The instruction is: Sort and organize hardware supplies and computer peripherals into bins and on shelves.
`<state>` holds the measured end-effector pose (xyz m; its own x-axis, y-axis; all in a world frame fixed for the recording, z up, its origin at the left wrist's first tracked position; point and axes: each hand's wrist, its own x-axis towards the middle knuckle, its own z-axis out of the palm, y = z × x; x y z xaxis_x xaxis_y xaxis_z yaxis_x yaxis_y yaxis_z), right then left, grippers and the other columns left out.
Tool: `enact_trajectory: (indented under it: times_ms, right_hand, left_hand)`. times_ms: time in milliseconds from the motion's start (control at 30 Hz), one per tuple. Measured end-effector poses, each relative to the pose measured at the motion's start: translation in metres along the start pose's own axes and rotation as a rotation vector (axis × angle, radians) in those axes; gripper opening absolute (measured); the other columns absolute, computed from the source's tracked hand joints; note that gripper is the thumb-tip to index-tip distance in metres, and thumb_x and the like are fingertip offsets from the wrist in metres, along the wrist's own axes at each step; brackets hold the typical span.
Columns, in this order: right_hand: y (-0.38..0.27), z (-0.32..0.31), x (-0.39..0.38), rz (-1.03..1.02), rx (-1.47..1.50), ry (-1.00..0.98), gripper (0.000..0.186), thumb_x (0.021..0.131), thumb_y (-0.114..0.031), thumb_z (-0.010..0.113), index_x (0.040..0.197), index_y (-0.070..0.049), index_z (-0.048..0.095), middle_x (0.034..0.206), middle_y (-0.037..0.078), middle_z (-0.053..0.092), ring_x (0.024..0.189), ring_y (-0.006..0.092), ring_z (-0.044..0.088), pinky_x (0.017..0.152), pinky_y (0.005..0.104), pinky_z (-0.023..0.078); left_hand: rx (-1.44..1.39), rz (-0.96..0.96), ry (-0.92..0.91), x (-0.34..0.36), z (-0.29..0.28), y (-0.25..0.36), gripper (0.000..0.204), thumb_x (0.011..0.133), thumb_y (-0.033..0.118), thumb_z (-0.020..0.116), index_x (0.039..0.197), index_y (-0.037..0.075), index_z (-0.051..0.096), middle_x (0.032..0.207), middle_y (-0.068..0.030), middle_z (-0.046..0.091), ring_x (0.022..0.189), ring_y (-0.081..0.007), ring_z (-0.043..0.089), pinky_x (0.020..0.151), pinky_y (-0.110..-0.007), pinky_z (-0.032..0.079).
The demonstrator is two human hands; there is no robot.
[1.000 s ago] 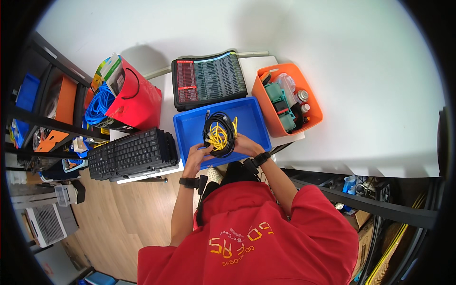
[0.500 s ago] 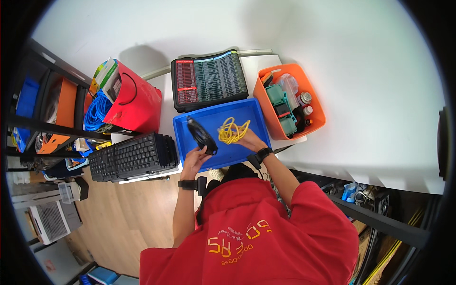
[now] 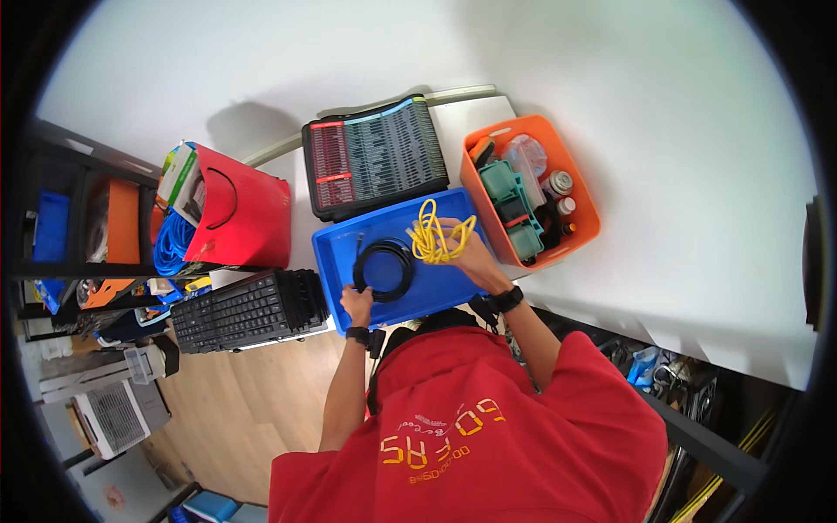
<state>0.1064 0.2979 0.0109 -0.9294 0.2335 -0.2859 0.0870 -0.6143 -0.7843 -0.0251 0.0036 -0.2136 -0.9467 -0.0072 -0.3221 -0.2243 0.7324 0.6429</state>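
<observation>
Nearest to me is my red shirt [image 3: 514, 436], and past it my forearms reach out, with a black band on each wrist. My left hand [image 3: 357, 304] is nearly closed, thumb and fingers pinching the near left edge of a coiled black cable [image 3: 407, 272]. That coil lies as a neat round loop in the left half of a blue tray [image 3: 440, 292], one end sticking out toward the far side — whether its whole ring rests on the bottom I cannot tell. My right hand [image 3: 469, 254] is curled around a looser bundle of yellow cable [image 3: 429, 240], holding it up over the right half of the tray, clear of the black coil; some of my fingers are hidden behind its loops.

Left of the tray sits a stack of black keyboards [image 3: 240, 314]. Just right of the tray stands an orange bin [image 3: 581, 196] with a teal item [image 3: 501, 181] and some bottles inside. Farther left is a red bag [image 3: 253, 209], blue cable [image 3: 174, 244] bunched at its open side. Right behind the tray lies a flat black case [image 3: 379, 157] with a printed chart on top — beyond it, the white wall [image 3: 663, 131].
</observation>
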Motion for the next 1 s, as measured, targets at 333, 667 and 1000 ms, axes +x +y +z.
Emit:
enact_trajectory:
  times_ms: [333, 667, 1000]
  right_hand:
    - [-0.042, 0.024, -0.013, -0.201, -0.425, -0.076, 0.059, 0.095, -0.021, 0.070, 0.144, -0.004, 0.044, 0.127, 0.013, 0.063, 0.109, 0.0186, 0.066, 0.081, 0.0289, 0.058]
    - [-0.031, 0.133, -0.027, -0.481, -0.574, -0.298, 0.028, 0.090, -0.007, 0.075, 0.115, 0.000, 0.064, 0.124, 0.021, 0.065, 0.112, 0.0278, 0.068, 0.100, 0.0412, 0.053]
    - [-0.036, 0.216, -0.007, -0.457, -1.132, -0.380, 0.058, 0.092, -0.008, 0.069, 0.146, -0.007, 0.046, 0.145, 0.018, 0.052, 0.133, 0.0372, 0.051, 0.110, 0.0419, 0.043]
  left_hand:
    - [0.071, 0.636, -0.182, -0.104, -0.075, 0.150, 0.085, 0.089, 0.032, 0.077, 0.150, -0.007, 0.034, 0.140, -0.0272, 0.053, 0.121, -0.0423, 0.060, 0.103, -0.046, 0.049]
    - [-1.053, -0.029, -0.683, -0.179, -0.214, 0.241, 0.046, 0.106, 0.010, 0.051, 0.149, 0.003, 0.037, 0.133, -0.0154, 0.058, 0.120, -0.0248, 0.063, 0.099, -0.040, 0.057]
    - [-0.724, 0.358, -0.221, -0.066, -0.405, 0.212, 0.035, 0.098, 0.005, 0.062, 0.131, -0.002, 0.058, 0.110, -0.0097, 0.070, 0.094, -0.0195, 0.072, 0.078, -0.033, 0.061]
